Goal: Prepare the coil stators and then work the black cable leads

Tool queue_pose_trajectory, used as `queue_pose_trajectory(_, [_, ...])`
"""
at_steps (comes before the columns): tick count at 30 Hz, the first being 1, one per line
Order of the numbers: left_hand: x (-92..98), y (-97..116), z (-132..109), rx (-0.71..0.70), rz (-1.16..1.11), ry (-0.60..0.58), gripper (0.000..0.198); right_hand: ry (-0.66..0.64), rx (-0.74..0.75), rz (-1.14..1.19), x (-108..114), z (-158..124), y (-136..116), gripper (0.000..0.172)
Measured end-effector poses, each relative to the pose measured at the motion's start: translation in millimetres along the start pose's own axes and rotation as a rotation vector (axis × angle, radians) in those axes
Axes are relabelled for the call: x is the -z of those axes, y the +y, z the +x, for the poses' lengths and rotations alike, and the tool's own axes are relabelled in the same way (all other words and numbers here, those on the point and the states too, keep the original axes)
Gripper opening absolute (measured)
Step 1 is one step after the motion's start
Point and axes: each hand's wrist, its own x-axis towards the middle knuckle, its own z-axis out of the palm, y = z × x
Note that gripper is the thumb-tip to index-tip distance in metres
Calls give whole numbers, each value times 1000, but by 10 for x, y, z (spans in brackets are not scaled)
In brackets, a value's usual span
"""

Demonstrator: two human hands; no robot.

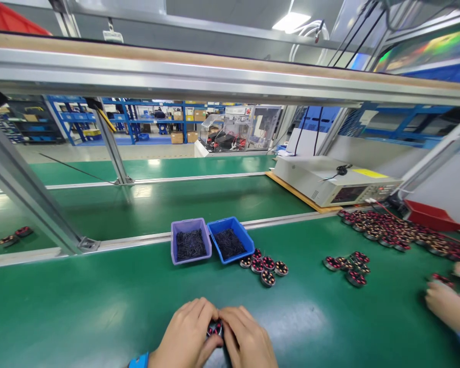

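A small round motor stator [214, 328] with red windings sits between my two hands at the front of the green bench. My left hand [191, 329] wraps its fingers and thumb around the left side. My right hand [246, 335] is closed against the right edge, its fingertips meeting those of the left. The fingers cover much of the part, and any small piece between them is hidden. Beyond my hands lies a small group of similar stators [268, 263], some red and some copper-coloured. Beside them are a purple bin [179, 261] and a blue bin [230, 259], both holding thin black pieces.
Another person's hand [446, 301] works on a stator at the right edge. More stators [352, 268] lie right of centre, with a large batch [391, 230] behind. A grey instrument [310, 176], a red tray [431, 215] and metal frame posts [26, 184] surround the bench.
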Motion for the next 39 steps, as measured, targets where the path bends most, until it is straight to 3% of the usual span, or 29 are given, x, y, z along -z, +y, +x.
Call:
queue_pose_trajectory(6, [0, -13, -11, -6, 18, 21, 29, 89, -34, 62, -1, -40, 26, 36])
queue_pose_trajectory(9, [-45, -77, -52, -134, 75, 86, 31, 75, -101, 30, -2, -7, 48, 26])
queue_pose_trajectory(12, [-88, -135, -80, -284, 150, 214, 13, 7, -149, 2, 11, 43, 29, 21])
queue_pose_trajectory(18, [-106, -127, -67, -371, 213, 363, 38, 28, -192, -30, 23, 63, -27, 20])
queue_pose_trajectory(26, [-72, -103, -45, -334, 139, 290, 34, 37, -4, -21, 7, -99, 0, 30])
queue_pose_trajectory(30, [-81, -125, -49, -314, 87, 230, 21, -51, 28, -62, 70, -104, 35, 46])
queue_pose_trajectory(32, [-84, -120, -41, -278, 57, 164, 21, -40, -8, -47, 109, -70, 68, 45])
queue_pose_trajectory(36, [-53, -111, -36, -189, 40, 88, 44, 53, -104, 69, 146, -9, 139, 37])
queue_pose_trajectory(39, [12, -177, -88, -150, 79, 104, 74, 8, -30, 115, 140, -18, 168, 41])
